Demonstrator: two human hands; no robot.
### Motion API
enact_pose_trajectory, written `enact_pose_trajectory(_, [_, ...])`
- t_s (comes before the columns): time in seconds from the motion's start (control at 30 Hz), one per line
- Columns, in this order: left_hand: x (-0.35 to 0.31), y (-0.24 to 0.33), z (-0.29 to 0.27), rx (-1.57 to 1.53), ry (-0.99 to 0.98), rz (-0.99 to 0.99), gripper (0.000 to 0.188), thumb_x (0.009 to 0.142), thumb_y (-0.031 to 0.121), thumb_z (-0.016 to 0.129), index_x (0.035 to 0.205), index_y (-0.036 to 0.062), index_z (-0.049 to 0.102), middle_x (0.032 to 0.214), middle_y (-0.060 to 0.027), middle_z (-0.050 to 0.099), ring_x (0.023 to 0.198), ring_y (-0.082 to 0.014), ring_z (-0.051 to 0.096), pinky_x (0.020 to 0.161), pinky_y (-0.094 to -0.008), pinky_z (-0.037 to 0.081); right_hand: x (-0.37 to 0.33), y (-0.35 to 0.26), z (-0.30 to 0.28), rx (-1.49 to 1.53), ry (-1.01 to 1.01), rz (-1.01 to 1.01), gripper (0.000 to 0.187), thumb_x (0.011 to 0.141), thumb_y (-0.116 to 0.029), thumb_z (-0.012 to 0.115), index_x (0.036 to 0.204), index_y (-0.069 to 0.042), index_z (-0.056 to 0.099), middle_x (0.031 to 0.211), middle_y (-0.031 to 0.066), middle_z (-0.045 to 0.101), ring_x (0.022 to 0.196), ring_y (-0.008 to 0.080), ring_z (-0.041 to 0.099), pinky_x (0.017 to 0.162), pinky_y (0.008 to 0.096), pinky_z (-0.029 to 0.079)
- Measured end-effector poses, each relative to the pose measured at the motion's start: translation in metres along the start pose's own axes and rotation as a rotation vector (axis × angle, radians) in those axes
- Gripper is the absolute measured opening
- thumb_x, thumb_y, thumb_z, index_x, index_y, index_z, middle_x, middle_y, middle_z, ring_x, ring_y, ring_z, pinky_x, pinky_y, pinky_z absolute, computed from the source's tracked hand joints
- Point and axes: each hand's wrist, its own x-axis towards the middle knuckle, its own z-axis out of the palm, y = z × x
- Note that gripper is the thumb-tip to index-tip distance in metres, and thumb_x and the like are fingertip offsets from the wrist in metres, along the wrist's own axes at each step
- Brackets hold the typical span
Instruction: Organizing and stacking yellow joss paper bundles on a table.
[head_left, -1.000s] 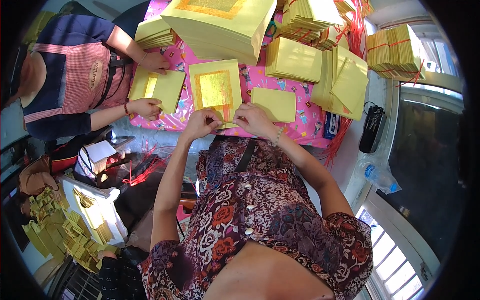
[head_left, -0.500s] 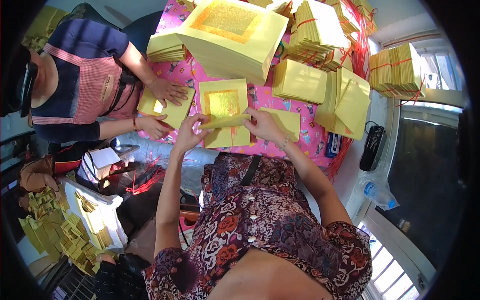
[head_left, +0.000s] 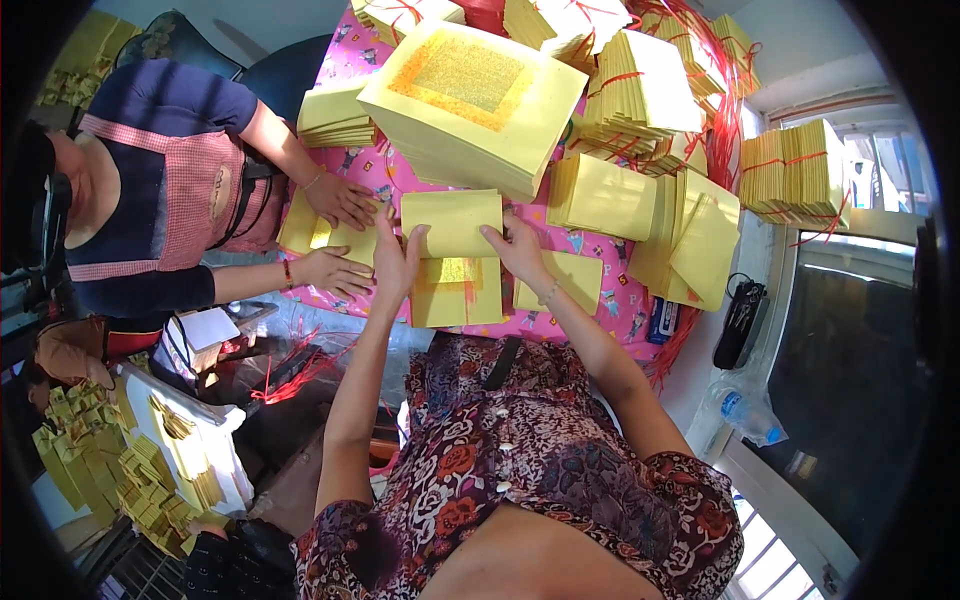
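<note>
Yellow paper sheet [head_left: 452, 222], folded over so its plain side faces up, lies near the tabletop's [head_left: 610, 300] near edge, pinched at either side by the left hand [head_left: 398, 262] and right hand [head_left: 518, 247] above a gold-printed sheet [head_left: 456, 290].

Yellow paper sheet, half folded, on a pink counter.

The yellow sheet [head_left: 455, 262] lies at the upper middle of the frame. Its top half is folded over, showing a plain yellow back; the lower half lies flat, showing part of a gold square with a red edge. Both upper corners are pinched by fingers.
</note>
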Motion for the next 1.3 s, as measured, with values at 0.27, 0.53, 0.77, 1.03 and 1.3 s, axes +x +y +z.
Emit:
enact_pose_trajectory(0.27, [-0.032, 0.023, 0.029, 0.621, 0.036, 0.646, 0.063, 0.088, 0.031, 0.06, 0.142, 0.0061, 0.038, 0.143, -0.0185, 0.038, 0.134, -0.0384, 0.031, 0.111, -0.0541, 0.023, 0.008, -0.008, 0.0, -0.265, -0.002, 0.081, 0.037, 0.085, -0.037, 0.066, 0.093, -0.002, 0.066, 0.078, 0.0181, 0.064, 0.071, 0.0352, 0.062, 0.064, 0.0445, 0.047])
enact_pose_trajectory(0.53, [-0.031, 0.01, 0.035, 0.693, -0.15, 0.557, 0.067, 0.092, 0.042, 0.054, 0.149, 0.0142, 0.032, 0.154, -0.0173, 0.025, 0.143, -0.0382, 0.019, 0.114, -0.0559, 0.016, 0.003, -0.012, 0.003, -0.228, 0.041, 0.092, 0.037, 0.083, -0.036, 0.068, 0.087, 0.001, 0.065, 0.076, 0.0197, 0.063, 0.07, 0.0363, 0.062, 0.064, 0.0458, 0.047])
enact_pose_trajectory(0.77, [-0.031, 0.007, 0.038, 0.698, -0.173, 0.54, 0.069, 0.093, 0.047, 0.051, 0.15, 0.0135, 0.03, 0.155, -0.0189, 0.022, 0.143, -0.0401, 0.018, 0.113, -0.0564, 0.016, 0.005, -0.003, 0.007, -0.245, 0.153, -0.016, 0.038, 0.081, -0.034, 0.073, 0.074, 0.001, 0.06, 0.057, 0.0124, 0.054, 0.051, 0.0214, 0.051, 0.05, 0.0375, 0.039])
enact_pose_trajectory(1.03, [-0.031, 0.003, 0.039, 0.705, -0.183, 0.532, 0.071, 0.092, 0.049, 0.05, 0.15, 0.0121, 0.029, 0.155, -0.0199, 0.02, 0.143, -0.0419, 0.016, 0.113, -0.057, 0.015, 0.005, -0.005, 0.009, -0.229, 0.152, 0.025, 0.038, 0.08, -0.033, 0.073, 0.072, 0.002, 0.06, 0.057, 0.0131, 0.054, 0.05, 0.0223, 0.051, 0.049, 0.0386, 0.039])
enact_pose_trajectory(1.3, [-0.035, 0.005, 0.041, 0.73, -0.172, 0.533, 0.076, 0.091, 0.051, 0.052, 0.15, 0.0114, 0.028, 0.156, -0.0204, 0.019, 0.143, -0.0425, 0.014, 0.113, -0.0573, 0.013, 0.005, -0.006, 0.007, -0.237, 0.142, 0.004, 0.039, 0.079, -0.033, 0.074, 0.069, 0.002, 0.058, 0.056, 0.0124, 0.055, 0.049, 0.0217, 0.051, 0.048, 0.0384, 0.039])
